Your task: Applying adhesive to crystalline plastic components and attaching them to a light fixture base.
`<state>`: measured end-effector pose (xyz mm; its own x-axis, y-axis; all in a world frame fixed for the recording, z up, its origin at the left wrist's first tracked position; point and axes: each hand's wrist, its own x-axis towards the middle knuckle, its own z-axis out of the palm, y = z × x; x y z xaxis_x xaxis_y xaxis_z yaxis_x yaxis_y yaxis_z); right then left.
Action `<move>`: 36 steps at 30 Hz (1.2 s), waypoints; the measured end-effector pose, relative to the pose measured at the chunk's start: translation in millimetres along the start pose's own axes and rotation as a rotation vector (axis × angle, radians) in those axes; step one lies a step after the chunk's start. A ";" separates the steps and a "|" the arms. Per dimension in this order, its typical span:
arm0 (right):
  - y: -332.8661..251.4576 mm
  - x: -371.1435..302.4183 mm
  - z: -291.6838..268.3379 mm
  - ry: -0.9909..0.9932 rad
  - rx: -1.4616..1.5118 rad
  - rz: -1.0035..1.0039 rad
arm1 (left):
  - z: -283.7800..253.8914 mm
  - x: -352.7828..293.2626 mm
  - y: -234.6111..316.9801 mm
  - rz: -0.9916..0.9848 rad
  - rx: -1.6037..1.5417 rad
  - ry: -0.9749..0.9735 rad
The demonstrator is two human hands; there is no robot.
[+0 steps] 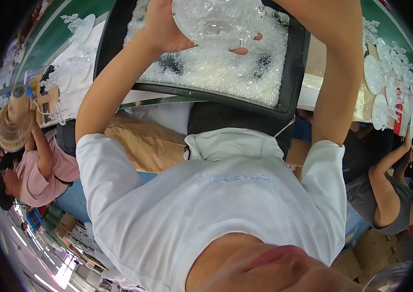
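Note:
My left hand (165, 29) is closed around the side and underside of a clear, round, ornamented piece (218, 24) at the top of the view. Two fingertips show past its lower right edge, most likely from the same hand. The piece is held above a black tray (296, 73) filled with loose, clear, glittering bits (226, 75). My right forearm (308, 14) reaches in from the right toward the top edge, where the hand is cut off.
Clear discs and branching pieces lie on the table at left (72, 63) and right (386, 68). A person in pink (46, 180) is beside a beige fan (14, 121) at left. Another person in grey (391, 194) works at right, near a red object (398, 112).

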<state>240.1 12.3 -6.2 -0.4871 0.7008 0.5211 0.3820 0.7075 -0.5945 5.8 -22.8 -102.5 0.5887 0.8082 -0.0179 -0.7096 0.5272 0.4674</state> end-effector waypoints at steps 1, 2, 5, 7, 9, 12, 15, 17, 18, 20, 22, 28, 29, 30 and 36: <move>1.8 -1.0 -2.8 -0.032 0.059 -0.036 | -2.3 0.7 -0.6 -0.001 -0.007 0.004; 6.3 -1.7 -5.6 -0.064 0.119 -0.070 | -4.7 2.2 -1.5 0.043 0.022 -0.007; 43.1 -25.3 -9.5 0.217 0.636 -0.046 | -9.8 -4.8 1.2 0.122 -0.044 0.070; 41.2 -42.7 9.5 0.432 0.739 -0.037 | -8.2 -4.7 -0.8 0.139 -0.138 0.146; 41.4 -65.4 26.8 0.651 0.847 -0.023 | -3.3 -7.7 -6.5 0.157 0.067 0.221; 40.5 -90.0 40.9 0.497 0.911 -0.085 | 14.4 0.8 -10.6 0.223 0.201 0.253; 35.6 -88.7 47.7 0.424 0.405 -0.083 | 21.3 9.0 -15.7 0.257 0.418 0.293; 32.3 -83.1 61.0 0.431 0.430 -0.037 | 25.4 7.0 -19.7 0.228 0.442 0.293; 31.8 -82.4 66.9 0.438 0.447 0.001 | 24.2 6.9 -21.0 0.204 0.466 0.283; 32.7 -85.4 63.8 0.375 0.474 0.028 | -13.4 -23.5 -10.5 0.185 0.247 0.138; 33.3 -90.5 59.1 0.314 0.497 0.058 | -42.4 -48.1 0.4 0.162 0.024 -0.009; 46.5 -87.0 53.7 0.253 0.374 -0.114 | -22.3 -32.8 -6.9 0.452 0.352 0.966; 43.3 -86.5 53.0 0.258 0.382 -0.112 | -38.2 -43.4 -1.1 0.403 0.267 0.515; 36.9 -86.5 52.2 0.278 0.387 -0.083 | -49.1 -51.8 2.2 0.339 0.176 0.067; 44.2 -86.2 50.2 0.266 0.375 -0.165 | -50.9 -52.1 4.0 0.291 0.179 0.112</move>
<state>259.5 -21.3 -108.2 -0.2815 0.6153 0.7363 -0.0165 0.7641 -0.6449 -47.4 -49.4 -144.7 0.3192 0.9465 0.0468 -0.7563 0.2247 0.6144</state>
